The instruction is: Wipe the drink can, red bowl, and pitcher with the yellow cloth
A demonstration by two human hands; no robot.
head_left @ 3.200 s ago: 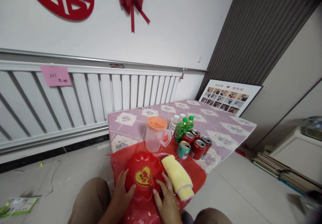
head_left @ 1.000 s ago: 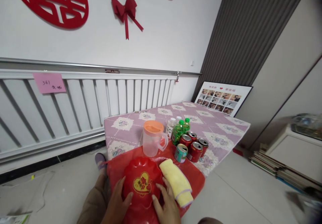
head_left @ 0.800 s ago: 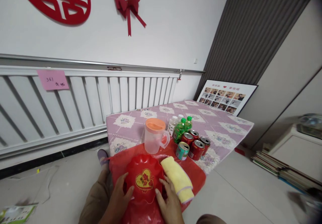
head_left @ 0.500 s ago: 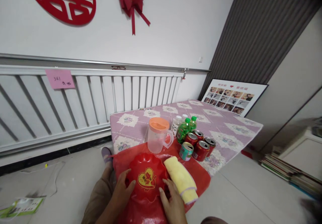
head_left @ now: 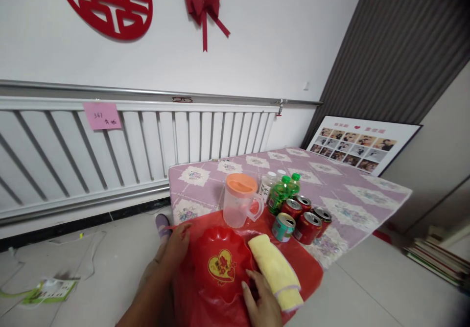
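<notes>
A red scalloped plate (head_left: 205,268) with a gold heart print lies on a red plastic sheet (head_left: 308,263) at the table's near end. My left hand (head_left: 179,244) is at the sheet's left edge, off the plate; whether its fingers pinch the sheet is unclear. My right hand (head_left: 261,295) rests at the plate's right rim, fingers apart and holding nothing. Right beside it lies a folded yellow towel (head_left: 275,268). Behind the plate stands a clear pitcher (head_left: 235,210) with an orange lid.
Right of the pitcher stand green bottles (head_left: 279,196), white-capped bottles (head_left: 267,186), red cans (head_left: 307,228) and a teal can (head_left: 283,227). The patterned tablecloth (head_left: 257,161) reaches back toward a radiator (head_left: 205,136). A photo board (head_left: 356,146) leans at the right.
My left hand has left the plate's left rim and moved up and outward to the sheet's edge. My right hand stays by the right rim. The view has shifted slightly left.
</notes>
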